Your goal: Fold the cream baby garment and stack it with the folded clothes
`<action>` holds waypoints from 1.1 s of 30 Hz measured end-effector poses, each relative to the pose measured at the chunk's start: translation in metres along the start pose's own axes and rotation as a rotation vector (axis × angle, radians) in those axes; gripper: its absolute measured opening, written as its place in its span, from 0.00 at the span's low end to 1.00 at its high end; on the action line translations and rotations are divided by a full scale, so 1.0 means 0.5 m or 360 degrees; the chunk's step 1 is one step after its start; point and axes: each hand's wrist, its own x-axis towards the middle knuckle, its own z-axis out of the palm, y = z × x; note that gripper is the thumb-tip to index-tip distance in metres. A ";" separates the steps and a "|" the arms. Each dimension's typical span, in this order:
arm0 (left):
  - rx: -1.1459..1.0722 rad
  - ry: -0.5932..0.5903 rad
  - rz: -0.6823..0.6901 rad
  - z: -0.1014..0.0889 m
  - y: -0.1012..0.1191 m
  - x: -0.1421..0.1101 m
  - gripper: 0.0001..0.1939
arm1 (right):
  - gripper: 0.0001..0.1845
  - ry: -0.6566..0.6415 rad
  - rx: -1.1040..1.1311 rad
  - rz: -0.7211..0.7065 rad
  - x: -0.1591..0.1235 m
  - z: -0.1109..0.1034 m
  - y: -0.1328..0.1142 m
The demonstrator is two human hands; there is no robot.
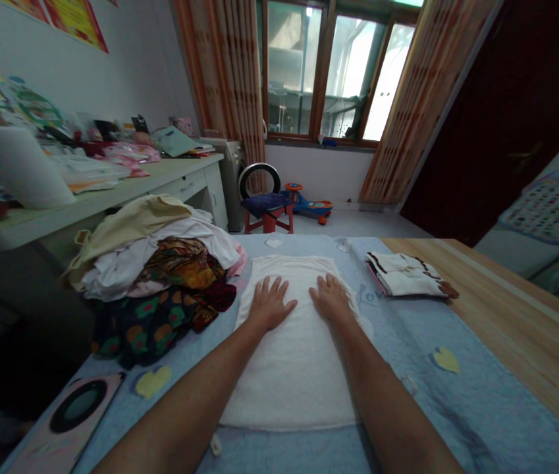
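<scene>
From my remote seat I see both hands palm down in the middle of the frame, fingers fanned wide, closed around nothing; the left hand (272, 304) lies on the upper left part of a white towel-like cloth (299, 368), the right hand (331, 297) nearer its right edge; I read that spread as a way of pressing the cloth flat, since open palms cover more of it than a pinch would. The cloth sits in the centre, straight ahead of the body, where both arms reach it about equally; under it a blue blanket (398, 336) covers most of the table (521, 316), probably as a soft working surface, with bare wood grain showing at the right of the frame.

At the left, a loose heap of clothes (160, 263) spills in folds; at the upper right of the blanket lies a neat folded white garment (405, 275) with dark trim; the two sit well apart, which to my eye keeps loose and folded pieces from mixing. A pink flat object (79, 405) with a black oval rests at the lower left, clear of the cloth; I cannot tell what it is.
</scene>
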 end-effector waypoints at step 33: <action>0.0119 0.0090 -0.0176 -0.019 -0.028 0.167 0.26 | 0.33 0.0133 0.0000 0.0066 -0.001 0.009 -0.002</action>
